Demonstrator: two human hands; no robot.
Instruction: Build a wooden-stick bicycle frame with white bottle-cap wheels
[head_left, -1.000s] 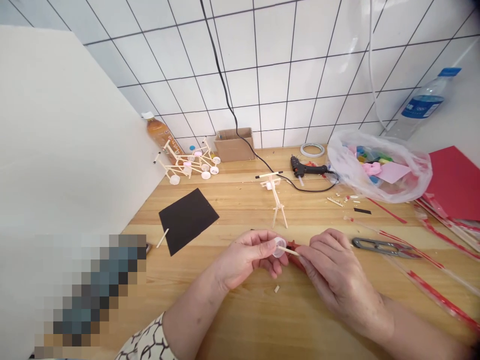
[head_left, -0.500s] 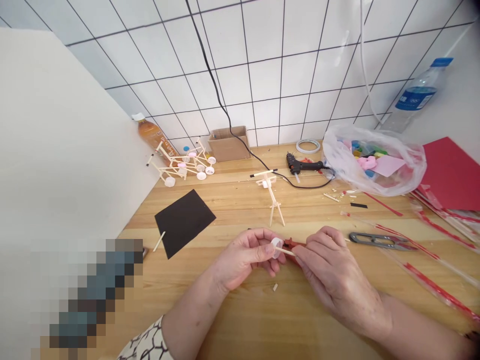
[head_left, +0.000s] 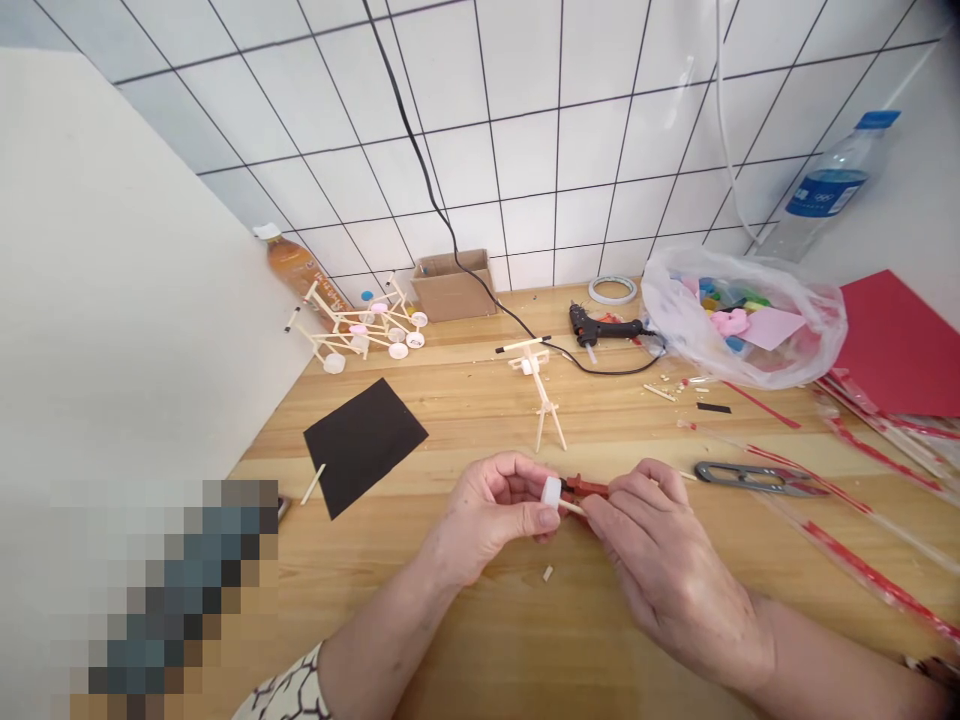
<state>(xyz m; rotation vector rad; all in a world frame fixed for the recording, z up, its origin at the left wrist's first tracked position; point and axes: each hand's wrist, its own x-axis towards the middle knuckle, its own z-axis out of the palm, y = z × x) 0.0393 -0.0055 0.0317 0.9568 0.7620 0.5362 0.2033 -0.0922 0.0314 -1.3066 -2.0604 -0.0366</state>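
Note:
My left hand (head_left: 487, 515) pinches a small white bottle cap (head_left: 552, 492) between thumb and fingers. My right hand (head_left: 671, 555) grips a thin wooden stick (head_left: 571, 507), whose tip points at the cap; whether the tip touches it I cannot tell. Red-handled pliers (head_left: 583, 486) show just behind the stick, partly covered by my hands. A little beyond them stands a small bicycle-like frame of sticks (head_left: 537, 385) with a dark-ended crossbar. A tiny cut piece of stick (head_left: 547, 573) lies on the wooden table (head_left: 480, 640) below my hands.
Several stick bicycles with cap wheels (head_left: 367, 325) stand back left, near a brown drink bottle (head_left: 300, 265). A black sheet (head_left: 367, 445) lies left. A glue gun (head_left: 600, 328), a plastic bag (head_left: 810, 350), and grey thread snips (head_left: 750, 477) are right. A cardboard box (head_left: 454, 288) sits by the wall.
The left hand has turned the bottle cap, so its side now shows rather than its open rim. The right hand still holds the stick close by. The view has shifted slightly.

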